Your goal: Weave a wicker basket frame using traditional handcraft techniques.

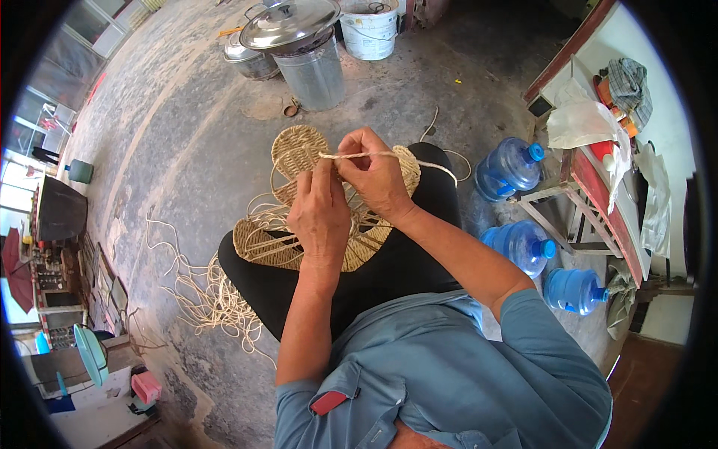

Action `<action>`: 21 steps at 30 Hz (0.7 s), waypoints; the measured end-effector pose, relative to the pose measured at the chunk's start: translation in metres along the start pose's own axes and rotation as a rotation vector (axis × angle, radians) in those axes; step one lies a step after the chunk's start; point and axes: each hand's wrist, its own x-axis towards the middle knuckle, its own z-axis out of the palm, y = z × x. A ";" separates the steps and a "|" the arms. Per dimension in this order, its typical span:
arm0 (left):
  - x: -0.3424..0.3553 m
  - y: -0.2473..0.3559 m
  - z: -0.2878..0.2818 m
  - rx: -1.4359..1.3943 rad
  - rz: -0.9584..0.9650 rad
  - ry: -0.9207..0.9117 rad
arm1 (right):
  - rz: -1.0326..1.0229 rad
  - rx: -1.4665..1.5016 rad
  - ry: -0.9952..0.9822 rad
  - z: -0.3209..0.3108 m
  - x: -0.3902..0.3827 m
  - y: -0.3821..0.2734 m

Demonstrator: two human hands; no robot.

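Observation:
A woven straw-coloured piece with a rounded upper lobe and a wide curved lower band rests across my lap on black trousers. My left hand has its fingers bent against the middle of the weave, where what they grip is hidden. My right hand, just right of it, pinches at a pale cord that runs from the upper lobe out to the right in a loop. More loose cord lies in a tangled heap on the floor at my left.
Blue water jugs stand at my right beside a wooden stand holding bags and cloth. A metal bin with lid, a pot and a white bucket stand ahead. Far left are a dark tub and clutter.

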 end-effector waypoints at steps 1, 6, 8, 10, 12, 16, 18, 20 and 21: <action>0.003 0.001 -0.001 -0.045 0.012 -0.011 | 0.009 0.033 0.024 0.000 0.001 -0.002; 0.018 0.000 -0.017 -0.316 -0.265 -0.308 | 0.145 0.178 -0.050 -0.010 0.015 -0.011; 0.021 0.000 -0.020 -0.338 -0.248 -0.313 | 0.190 0.253 -0.202 -0.013 0.020 -0.012; 0.020 0.001 -0.020 -0.314 -0.259 -0.313 | 0.224 0.275 -0.173 -0.014 0.020 -0.012; 0.018 0.001 -0.019 -0.293 -0.272 -0.315 | 0.259 0.295 -0.147 -0.015 0.021 -0.012; 0.011 0.001 -0.017 -0.263 -0.123 -0.123 | 0.449 0.660 -0.174 -0.023 0.016 -0.015; 0.007 0.001 -0.015 -0.263 -0.088 -0.055 | 0.502 0.814 -0.231 -0.029 0.014 -0.019; 0.004 0.003 -0.011 -0.212 0.003 -0.086 | 0.485 0.822 -0.279 -0.039 0.014 -0.023; 0.004 0.004 -0.009 -0.217 -0.009 -0.073 | 0.535 0.770 -0.227 -0.044 0.015 -0.025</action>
